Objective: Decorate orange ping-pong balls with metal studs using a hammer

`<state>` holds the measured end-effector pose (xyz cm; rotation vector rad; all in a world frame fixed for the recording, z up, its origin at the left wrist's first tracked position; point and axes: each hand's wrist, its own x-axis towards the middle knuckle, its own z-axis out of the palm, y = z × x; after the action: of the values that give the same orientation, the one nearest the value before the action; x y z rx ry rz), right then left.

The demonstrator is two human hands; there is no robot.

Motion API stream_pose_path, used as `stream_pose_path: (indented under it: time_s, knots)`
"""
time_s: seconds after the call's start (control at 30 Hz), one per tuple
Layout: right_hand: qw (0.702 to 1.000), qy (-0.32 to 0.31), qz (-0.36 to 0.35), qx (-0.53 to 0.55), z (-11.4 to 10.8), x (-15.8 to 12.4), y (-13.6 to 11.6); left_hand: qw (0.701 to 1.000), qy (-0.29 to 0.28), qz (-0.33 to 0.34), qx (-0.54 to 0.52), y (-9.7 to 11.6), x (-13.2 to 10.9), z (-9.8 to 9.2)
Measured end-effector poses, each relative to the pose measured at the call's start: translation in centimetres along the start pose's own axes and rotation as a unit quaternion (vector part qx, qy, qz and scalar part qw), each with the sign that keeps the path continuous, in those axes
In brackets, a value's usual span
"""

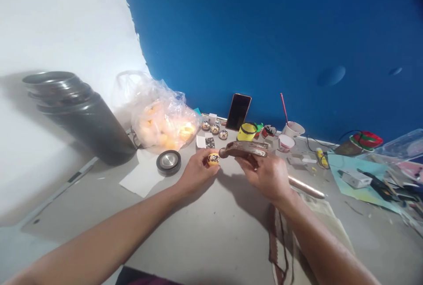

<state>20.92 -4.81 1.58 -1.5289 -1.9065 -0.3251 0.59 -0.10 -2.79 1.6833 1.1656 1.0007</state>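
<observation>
Between the fingers and thumb of my left hand (198,169) is a small yellow ball (213,159) with a band of shiny dark and silver pieces around it. My right hand (267,175) is closed around a worn brown metal tool (246,148). The tool's rounded tip lies right beside the ball; whether they touch cannot be made out. Just behind my left hand lies a small patterned dark square (209,142) next to a white piece. Several silver-studded balls (214,129) sit further back.
At the left stand a large dark flask (86,122), a plastic bag of orange items (165,122) and a round lid (168,162). A phone (238,111) leans on the blue wall near a yellow container (246,131) and cups (293,129). Cloth (325,219) lies right, with cluttered tools beyond.
</observation>
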Motion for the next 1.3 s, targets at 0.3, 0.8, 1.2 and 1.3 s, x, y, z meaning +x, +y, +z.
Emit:
stream_pose_path:
  time_s: [0.3,0.8,1.2,1.3]
  knots:
    - [0.996,-0.083,-0.024,0.001,0.6,-0.5,-0.8,0.992,0.01,0.029,0.126,-0.6,0.2,-0.3]
    - [0.998,-0.061,0.03,0.005,0.4,-0.2,-0.2,0.999,-0.024,-0.045,0.015,0.4,0.1,-0.3]
    - [0.996,-0.082,0.033,-0.018,0.4,0.0,0.3,0.991,-0.048,-0.067,-0.107,0.4,0.1,-0.2]
    - [0.998,-0.057,0.03,-0.011,0.2,0.0,0.3,0.988,-0.04,-0.084,-0.12,0.2,0.3,-0.1]
